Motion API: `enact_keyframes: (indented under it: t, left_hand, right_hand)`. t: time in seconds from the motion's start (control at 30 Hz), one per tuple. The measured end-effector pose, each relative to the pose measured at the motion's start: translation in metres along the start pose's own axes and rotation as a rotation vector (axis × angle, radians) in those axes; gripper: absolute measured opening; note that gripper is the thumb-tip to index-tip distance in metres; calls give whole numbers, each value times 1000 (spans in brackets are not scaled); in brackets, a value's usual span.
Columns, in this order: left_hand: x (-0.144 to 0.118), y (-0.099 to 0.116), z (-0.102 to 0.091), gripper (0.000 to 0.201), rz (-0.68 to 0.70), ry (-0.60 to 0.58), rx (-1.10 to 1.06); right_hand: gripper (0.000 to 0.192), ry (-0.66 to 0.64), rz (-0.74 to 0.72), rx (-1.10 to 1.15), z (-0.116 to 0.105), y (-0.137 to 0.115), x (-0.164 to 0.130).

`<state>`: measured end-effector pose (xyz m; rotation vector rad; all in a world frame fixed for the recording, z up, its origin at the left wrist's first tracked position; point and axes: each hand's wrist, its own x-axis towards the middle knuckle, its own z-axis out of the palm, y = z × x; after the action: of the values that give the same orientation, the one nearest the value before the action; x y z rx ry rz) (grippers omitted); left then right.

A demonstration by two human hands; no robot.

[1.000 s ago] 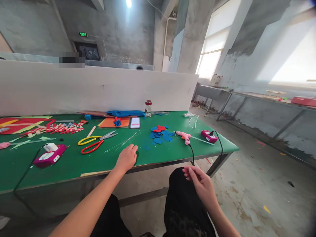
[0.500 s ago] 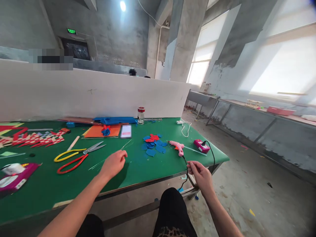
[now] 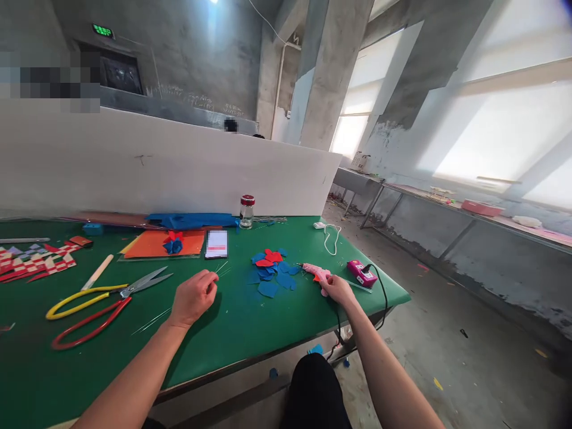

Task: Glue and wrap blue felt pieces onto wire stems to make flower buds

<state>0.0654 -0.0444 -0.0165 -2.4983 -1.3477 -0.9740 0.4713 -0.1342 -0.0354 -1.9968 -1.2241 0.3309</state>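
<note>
The right hand (image 3: 336,288) has closed over the handle of the pink glue gun (image 3: 314,273), which lies on its side on the green table (image 3: 250,333) near the right-hand edge, nozzle pointing left toward a heap of blue and red felt pieces (image 3: 271,271). This looks like the taking-up step: the gun is gripped but, as far as the view tells, not yet lifted off the cloth. The next move would call for raising it clear without dragging the black cord (image 3: 381,298), which loops from the gun's rear past the table edge to a small pink socket block (image 3: 361,273) just beside it (a snag there could pull the block along).

The left hand (image 3: 193,296) rests loosely curled on the table, fingertips pinched together over thin wires (image 3: 179,304) that lie fanned across the green surface; whether it actually holds one between the fingers is hard to make out at this size. Both forearms reach forward and slightly outward from the body, the right one stretched further, wrist turned palm-down over the gun.

Farther left lie yellow and red scissors (image 3: 96,298), and behind, an orange sheet (image 3: 147,244), a phone (image 3: 217,243) and a small glass jar (image 3: 246,211) against the white partition (image 3: 179,173).
</note>
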Motion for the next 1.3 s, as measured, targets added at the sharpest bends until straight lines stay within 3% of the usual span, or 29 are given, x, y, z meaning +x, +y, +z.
enact_keyframes:
  t: [0.13, 0.27, 0.37, 0.43, 0.57, 0.73, 0.83, 1.03, 1.17, 1.3]
  left_hand:
    - [0, 4, 1, 22, 38, -60, 5]
    - [-1, 8, 0, 22, 29, -83, 8]
    - [-3, 9, -1, 22, 18, -96, 5]
    - [-3, 8, -1, 22, 7, -98, 5]
    - [-5, 6, 2, 22, -17, -89, 0]
    - [-6, 4, 5, 25, -34, -101, -34]
    - [-5, 6, 5, 34, 18, -143, -87]
    - [-1, 9, 6, 52, 263, -338, -215]
    - [-3, 8, 9, 56, 304, -389, -256]
    - [-6, 10, 11, 55, 334, -414, -300]
  right_hand:
    - [40, -8, -23, 110, -4, -5, -9]
    - [48, -21, -62, 322, -11, -22, -37]
    - [50, -199, -86, 641, -16, -47, -61]
    - [52, -272, -115, 723, -18, -63, -73]
    - [51, -365, -136, 661, -16, -83, -87]
    - [41, -562, -85, 670, -6, -88, -96]
    - [41, -569, -79, 685, 1, -89, -96]
    - [43, -490, -97, 649, 14, -99, -94]
    - [50, -481, -93, 755, 18, -106, -97]
    - [53, -544, -104, 682, 20, -109, -100]
